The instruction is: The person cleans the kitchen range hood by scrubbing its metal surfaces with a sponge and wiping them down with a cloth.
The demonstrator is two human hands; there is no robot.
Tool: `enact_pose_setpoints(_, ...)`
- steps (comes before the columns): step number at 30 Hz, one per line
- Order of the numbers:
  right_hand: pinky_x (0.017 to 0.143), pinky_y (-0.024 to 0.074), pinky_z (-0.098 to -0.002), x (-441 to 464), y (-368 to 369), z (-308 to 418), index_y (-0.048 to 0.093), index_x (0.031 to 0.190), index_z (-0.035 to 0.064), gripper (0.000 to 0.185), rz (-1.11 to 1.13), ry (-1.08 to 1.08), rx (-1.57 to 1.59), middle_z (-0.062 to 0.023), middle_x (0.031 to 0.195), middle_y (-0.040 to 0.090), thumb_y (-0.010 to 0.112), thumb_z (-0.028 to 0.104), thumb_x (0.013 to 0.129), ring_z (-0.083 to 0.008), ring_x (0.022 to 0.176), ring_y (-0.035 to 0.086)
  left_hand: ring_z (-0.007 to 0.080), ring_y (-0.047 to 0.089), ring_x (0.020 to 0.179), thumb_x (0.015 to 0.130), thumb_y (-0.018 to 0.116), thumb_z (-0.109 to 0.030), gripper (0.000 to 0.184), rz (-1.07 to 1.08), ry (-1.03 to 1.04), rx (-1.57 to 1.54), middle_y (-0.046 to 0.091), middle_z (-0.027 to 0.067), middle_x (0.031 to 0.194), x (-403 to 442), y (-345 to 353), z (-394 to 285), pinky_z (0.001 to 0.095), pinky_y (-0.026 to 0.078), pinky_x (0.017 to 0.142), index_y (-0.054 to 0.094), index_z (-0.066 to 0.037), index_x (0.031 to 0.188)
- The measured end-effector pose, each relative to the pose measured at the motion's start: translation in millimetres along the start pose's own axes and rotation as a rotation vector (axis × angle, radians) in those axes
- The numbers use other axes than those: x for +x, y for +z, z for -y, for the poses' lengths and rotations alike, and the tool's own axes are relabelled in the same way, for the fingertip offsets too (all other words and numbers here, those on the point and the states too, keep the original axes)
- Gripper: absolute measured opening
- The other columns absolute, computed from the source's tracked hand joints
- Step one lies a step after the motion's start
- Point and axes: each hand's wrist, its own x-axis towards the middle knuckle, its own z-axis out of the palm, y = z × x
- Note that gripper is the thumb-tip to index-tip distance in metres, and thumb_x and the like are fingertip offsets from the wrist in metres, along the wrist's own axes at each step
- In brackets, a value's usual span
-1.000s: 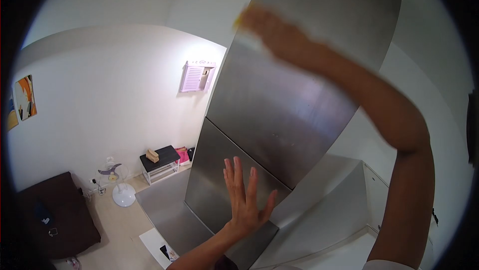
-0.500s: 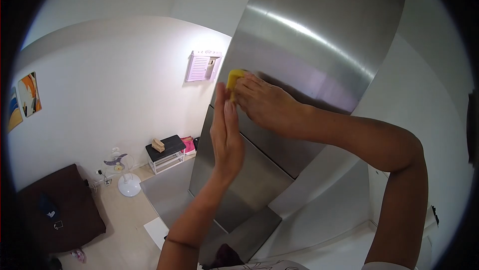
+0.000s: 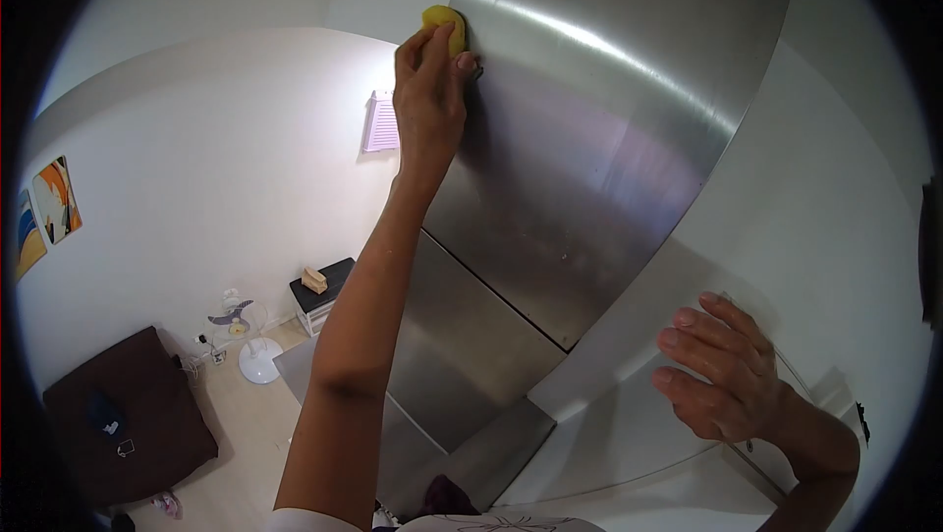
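Observation:
A yellow sponge (image 3: 444,25) is in my left hand (image 3: 429,90), pressed to the left edge of a tall stainless steel fridge (image 3: 589,139), near the top of its upper door. My left arm reaches up across the lower door and the wall. My right hand (image 3: 722,367) is raised to the right of the fridge, its fingers loosely bent and a little apart, touching nothing.
On the left stand a white fan (image 3: 259,360), a black-topped bench (image 3: 339,279) with a tan object on it, and a dark brown seat (image 3: 133,414). A pink shuttered wall box (image 3: 381,124) and pictures (image 3: 59,200) hang on the wall.
The sponge has passed from my right hand to my left. My left hand has gone up to the fridge's left edge; my right hand has dropped away to the lower right.

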Motion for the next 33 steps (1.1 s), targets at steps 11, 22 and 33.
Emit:
enact_pose_setpoints(11, 0.096, 0.0444, -0.0459, -38.9, -10.2, 17.0, 0.059, 0.101, 0.0070, 0.026, 0.128, 0.470, 0.292, -0.0121, 0.114, 0.055, 0.065, 0.005, 0.076, -0.0293, 0.110, 0.055, 0.0258, 0.062, 0.094, 0.080, 0.062, 0.004, 0.015, 0.078, 0.266, -0.054, 0.064, 0.0125, 0.099, -65.1, -10.4, -10.7, 0.0332, 0.049, 0.083, 0.066, -0.001, 0.094)
enact_pose_setpoints(22, 0.094, 0.0455, -0.0434, -42.7, -10.3, 18.6, 0.060, 0.100, 0.0066, 0.024, 0.164, 0.485, 0.358, -0.0110, 0.117, 0.054, 0.066, 0.008, 0.077, -0.0292, 0.110, 0.054, 0.0242, 0.062, 0.090, 0.075, 0.066, 0.010, 0.022, 0.180, -0.016, 0.065, 0.063, 0.0119, 0.094, -128.8, -43.7, -35.7, 0.0334, 0.049, 0.079, 0.067, -0.003, 0.093)
enact_pose_setpoints(33, 0.092, 0.0463, -0.0408, -48.4, -8.1, 21.7, 0.061, 0.100, 0.0063, 0.023, 0.179, 0.530, 0.421, -0.0113, 0.119, 0.052, 0.066, 0.008, 0.078, -0.0296, 0.112, 0.053, 0.0196, 0.061, 0.081, 0.087, 0.060, -0.008, 0.011, -0.043, 0.045, 0.125, 0.063, 0.0093, 0.090, -29.5, -17.6, 7.1, 0.0294, 0.048, 0.074, 0.065, -0.001, 0.093)
